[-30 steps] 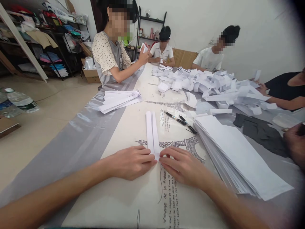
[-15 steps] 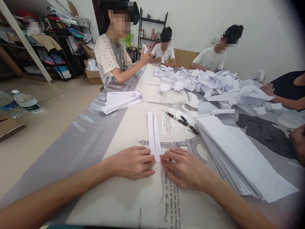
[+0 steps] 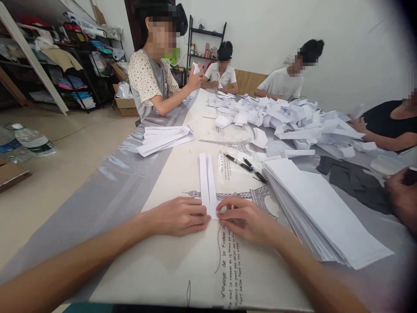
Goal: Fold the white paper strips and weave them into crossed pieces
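Note:
A long white paper strip, its two sides folded in toward a narrow gap down the middle, lies lengthwise on the printed tablecloth. My left hand has its fingers together on the strip's near left corner. At the near right corner, my right hand pinches the edge between thumb and fingertips. To the right of my right hand lies a thick stack of white paper sheets. Several folded paper strips are fanned out farther off on the left.
Pens lie beyond my right hand. A large heap of folded papers covers the far right, near a dark grey cloth-like piece. Several people sit around the table; one at the left holds white paper. Water bottles stand on the floor.
The view has shifted slightly. My right hand's fingers have moved a little at the strip's near right corner; my left hand stays at the left one. The strip looks the same.

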`<state>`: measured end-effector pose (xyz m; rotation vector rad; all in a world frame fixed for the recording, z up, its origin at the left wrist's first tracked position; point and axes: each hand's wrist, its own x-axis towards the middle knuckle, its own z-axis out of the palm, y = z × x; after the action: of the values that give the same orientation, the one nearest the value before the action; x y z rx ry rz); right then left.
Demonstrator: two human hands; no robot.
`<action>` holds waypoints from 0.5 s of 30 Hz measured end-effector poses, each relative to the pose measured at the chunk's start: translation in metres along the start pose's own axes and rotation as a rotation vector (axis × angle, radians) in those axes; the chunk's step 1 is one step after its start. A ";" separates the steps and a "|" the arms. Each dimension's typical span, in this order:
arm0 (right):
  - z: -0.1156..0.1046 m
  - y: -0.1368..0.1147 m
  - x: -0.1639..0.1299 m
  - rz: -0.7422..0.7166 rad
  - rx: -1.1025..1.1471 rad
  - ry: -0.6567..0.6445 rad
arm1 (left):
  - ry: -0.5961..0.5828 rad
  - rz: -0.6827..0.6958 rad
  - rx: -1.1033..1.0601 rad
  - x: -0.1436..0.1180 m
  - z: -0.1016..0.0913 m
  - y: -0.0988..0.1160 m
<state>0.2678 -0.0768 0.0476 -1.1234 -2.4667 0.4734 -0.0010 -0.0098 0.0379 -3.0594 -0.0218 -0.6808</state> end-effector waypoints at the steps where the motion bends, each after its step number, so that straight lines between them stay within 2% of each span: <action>1: 0.000 -0.002 0.001 -0.008 -0.033 -0.002 | -0.006 0.018 -0.002 0.000 -0.001 0.000; 5: 0.000 -0.011 0.003 -0.104 -0.186 -0.002 | -0.033 0.064 0.038 0.003 -0.002 0.001; 8: 0.003 -0.012 0.004 -0.159 -0.262 0.009 | 0.007 0.013 0.028 0.003 0.003 0.002; 11: 0.007 -0.012 0.004 -0.113 -0.212 0.055 | 0.076 -0.069 -0.035 0.001 0.008 0.000; 15: 0.011 -0.013 0.008 -0.105 -0.233 0.093 | 0.100 -0.088 -0.037 -0.001 0.009 -0.002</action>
<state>0.2495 -0.0800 0.0451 -1.0685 -2.5308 0.1029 0.0016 -0.0078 0.0288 -3.0706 -0.1459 -0.8476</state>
